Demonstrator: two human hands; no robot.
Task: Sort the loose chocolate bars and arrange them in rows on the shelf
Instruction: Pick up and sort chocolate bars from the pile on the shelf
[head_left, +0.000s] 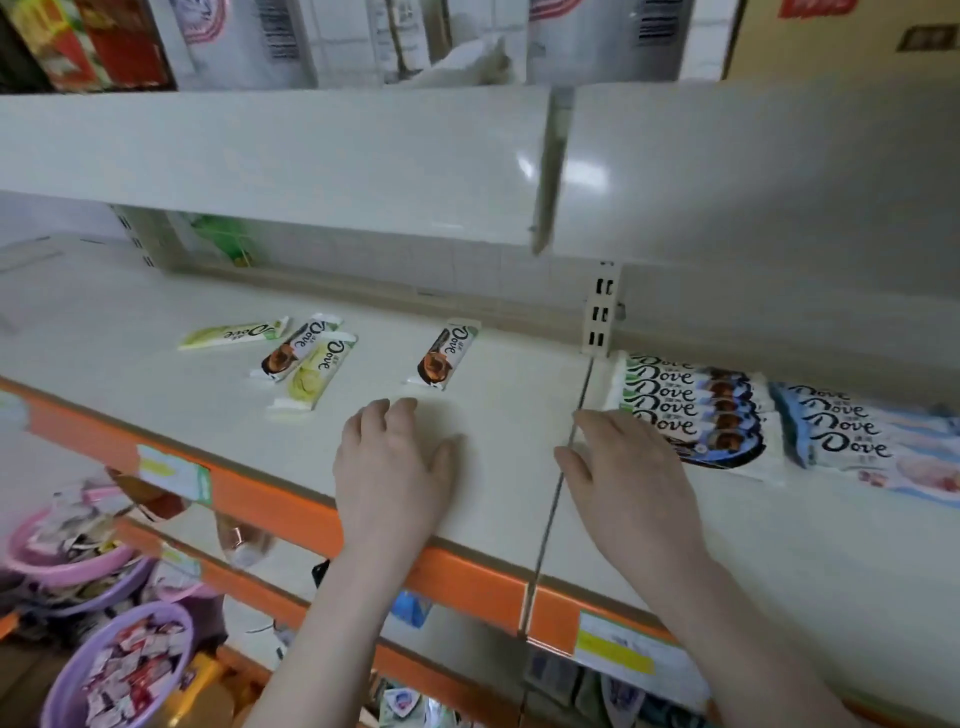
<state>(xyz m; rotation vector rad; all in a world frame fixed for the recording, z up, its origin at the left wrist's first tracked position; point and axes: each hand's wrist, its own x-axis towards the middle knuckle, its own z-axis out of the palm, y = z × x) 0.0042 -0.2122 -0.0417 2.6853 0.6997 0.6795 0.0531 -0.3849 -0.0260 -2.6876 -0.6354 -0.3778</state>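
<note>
So the loose Dove bars are the ones on the left half of the shelf: a brown-and-white bar lying on its own just beyond the left hand, and farther left a little cluster of three, with a green bar lying nearly sideways at the back, a second brown bar tilted next to it, and another green bar overlapping or at least touching that brown one. None of those four is lined up with anything. Over on the right section it looks way tidier: a row of dark-blue Dove bars overlapped like shingles, and just beside it a row of light-blue ones running off the edge of the view. So I'd say it's roughly past halfway, two flavours rowed up, and the brown and green ones left to sort into their own rows. Both hands are empty, fingers spread flat, palms down over the shelf; the left one is close to that lone brown bar, not touching it, and the right hand sits at the seam between the two shelf sections with its fingertips right at the edge of the dark-blue row, can't tell if it's actually touching. Below the orange shelf edge there are purple and pink tubs of wrapped candy.
</note>
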